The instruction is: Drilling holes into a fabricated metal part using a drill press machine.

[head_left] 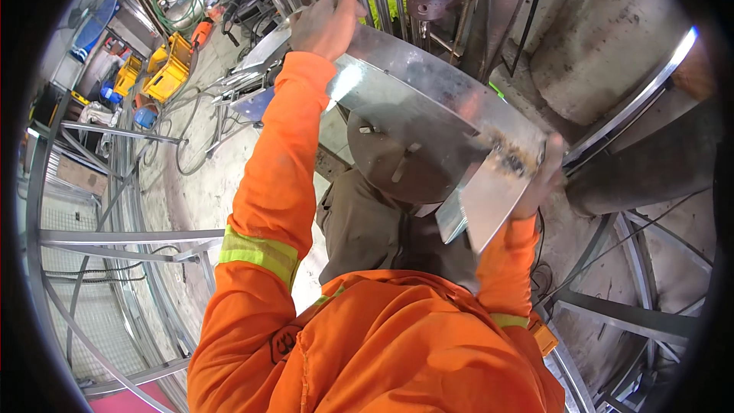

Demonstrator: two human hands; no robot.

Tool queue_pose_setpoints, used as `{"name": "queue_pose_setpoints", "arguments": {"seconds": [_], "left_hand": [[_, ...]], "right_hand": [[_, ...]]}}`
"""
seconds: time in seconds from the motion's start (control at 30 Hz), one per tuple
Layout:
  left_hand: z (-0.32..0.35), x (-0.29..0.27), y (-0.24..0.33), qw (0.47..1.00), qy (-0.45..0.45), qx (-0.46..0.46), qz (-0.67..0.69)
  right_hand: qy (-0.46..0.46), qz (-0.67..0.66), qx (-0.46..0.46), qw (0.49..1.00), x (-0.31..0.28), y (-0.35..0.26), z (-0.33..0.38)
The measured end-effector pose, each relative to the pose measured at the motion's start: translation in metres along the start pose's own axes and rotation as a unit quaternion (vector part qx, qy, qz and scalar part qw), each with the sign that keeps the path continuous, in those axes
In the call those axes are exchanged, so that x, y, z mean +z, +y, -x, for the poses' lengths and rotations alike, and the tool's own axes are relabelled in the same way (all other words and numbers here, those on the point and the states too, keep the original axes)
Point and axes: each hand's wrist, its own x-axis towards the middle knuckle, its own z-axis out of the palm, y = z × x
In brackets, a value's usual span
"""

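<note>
- In the head view, the long metal piece (432,80) crosses the round plate (382,160) over its upper edge; resting or lifted, I cannot tell.
- The left hand (325,28) is at its far end, thumb standing apart; the other fingers I cannot judge.
- The right hand (535,183) meets the near end, fingers blurred, their closing unclear; such wide placing probably balances the length.

Pale concrete floor (206,199), stained in places; landmark, larger yellow crate (170,69). Left of the crate, smaller yellow container (128,75). Just below the crate, rounded blue object (144,117), kind unclear. Below and right of it, looped grey cable (179,154). Beside its upper right corner, orange item (202,32), contact with floor unclear.
</note>
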Motion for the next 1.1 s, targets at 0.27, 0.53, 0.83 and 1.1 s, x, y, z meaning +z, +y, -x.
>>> {"name": "queue_pose_setpoints", "arguments": {"seconds": [0.27,0.53,0.83,1.1], "left_hand": [[0.016,-0.017,0.001,0.975,-0.067,0.179,-0.117],[0.039,-0.028,0.0,0.986,-0.054,0.065,-0.147],[0.046,-0.065,-0.029,0.978,-0.071,-0.032,-0.192],[0.03,-0.074,-0.039,0.986,-0.06,-0.072,-0.14]], "right_hand": [[-0.033,-0.042,0.04,0.998,0.018,-0.015,-0.045],[-0.099,-0.206,0.143,0.963,0.015,0.007,-0.102],[-0.115,-0.168,0.146,0.968,0.075,0.026,-0.101],[-0.173,-0.166,0.155,0.958,0.088,0.053,-0.111]]}}
